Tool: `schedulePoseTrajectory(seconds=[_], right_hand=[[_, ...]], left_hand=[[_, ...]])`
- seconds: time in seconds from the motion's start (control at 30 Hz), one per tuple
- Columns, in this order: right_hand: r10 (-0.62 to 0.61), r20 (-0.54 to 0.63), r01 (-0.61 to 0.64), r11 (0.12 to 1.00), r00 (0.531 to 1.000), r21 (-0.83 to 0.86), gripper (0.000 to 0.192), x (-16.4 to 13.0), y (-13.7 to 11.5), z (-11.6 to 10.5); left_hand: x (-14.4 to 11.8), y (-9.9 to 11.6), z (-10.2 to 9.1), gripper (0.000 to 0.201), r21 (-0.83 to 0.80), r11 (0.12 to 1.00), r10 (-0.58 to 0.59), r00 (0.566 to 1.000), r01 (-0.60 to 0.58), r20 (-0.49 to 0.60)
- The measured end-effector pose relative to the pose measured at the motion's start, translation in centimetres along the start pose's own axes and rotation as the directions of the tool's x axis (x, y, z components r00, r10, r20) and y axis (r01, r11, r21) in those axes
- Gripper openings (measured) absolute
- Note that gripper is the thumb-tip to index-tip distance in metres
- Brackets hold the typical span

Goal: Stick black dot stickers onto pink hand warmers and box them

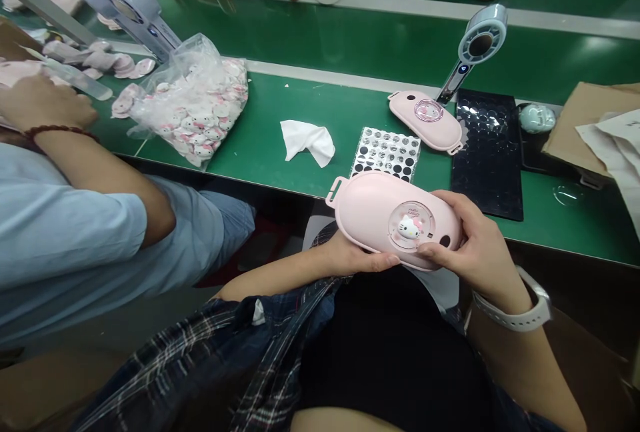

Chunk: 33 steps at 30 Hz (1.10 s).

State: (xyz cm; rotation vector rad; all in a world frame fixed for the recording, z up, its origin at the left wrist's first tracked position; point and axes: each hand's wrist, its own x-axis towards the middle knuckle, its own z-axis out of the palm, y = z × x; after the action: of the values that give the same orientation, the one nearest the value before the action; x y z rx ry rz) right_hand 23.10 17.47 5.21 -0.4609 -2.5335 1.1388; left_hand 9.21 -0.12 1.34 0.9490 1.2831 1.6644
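Both my hands hold a pink oval case (373,209) over my lap, just in front of the green table edge. A clear round window with a small white cat figure (410,227) sits in its top. My left hand (357,259) supports the case from below, thumb along its near edge. My right hand (473,245), with a white watch on its wrist, wraps the right end, thumb by the window. A second pink case (425,120) lies on the table beyond.
A sheet of black round stickers (386,153), a black tray (487,149) and a white cloth (307,141) lie on the green table (280,99). A clear bag of cat figures (195,109) sits left. A co-worker in a light blue shirt (60,219) works at left.
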Motion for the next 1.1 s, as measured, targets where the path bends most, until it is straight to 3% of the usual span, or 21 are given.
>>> schedulePoseTrajectory(seconds=[0.17, 0.7, 0.9, 1.1], right_hand=[[0.082, -0.093, -0.082, 0.997, 0.992, 0.008, 0.052, -0.1, -0.4, 0.1], [0.137, -0.131, -0.125, 0.987, 0.982, 0.100, 0.044, -0.2, -0.1, 0.6], [0.203, -0.059, -0.185, 0.957, 0.977, 0.223, 0.049, 0.3, 1.5, 1.3], [0.249, 0.010, -0.242, 0.928, 0.968, 0.285, 0.049, 0.4, 2.6, 1.8]], left_hand=[[0.1, -0.4, 0.0, 0.061, -0.018, 1.000, 0.016, 0.998, -0.017, -0.054], [0.2, -0.4, 0.0, 0.057, -0.066, 0.998, -0.021, 0.999, 0.019, -0.031], [0.2, -1.3, 0.3, 0.077, -0.136, 0.990, 0.020, 0.997, -0.030, -0.080], [0.0, -1.9, 0.4, 0.078, -0.214, 0.974, 0.062, 0.993, -0.081, -0.096]])
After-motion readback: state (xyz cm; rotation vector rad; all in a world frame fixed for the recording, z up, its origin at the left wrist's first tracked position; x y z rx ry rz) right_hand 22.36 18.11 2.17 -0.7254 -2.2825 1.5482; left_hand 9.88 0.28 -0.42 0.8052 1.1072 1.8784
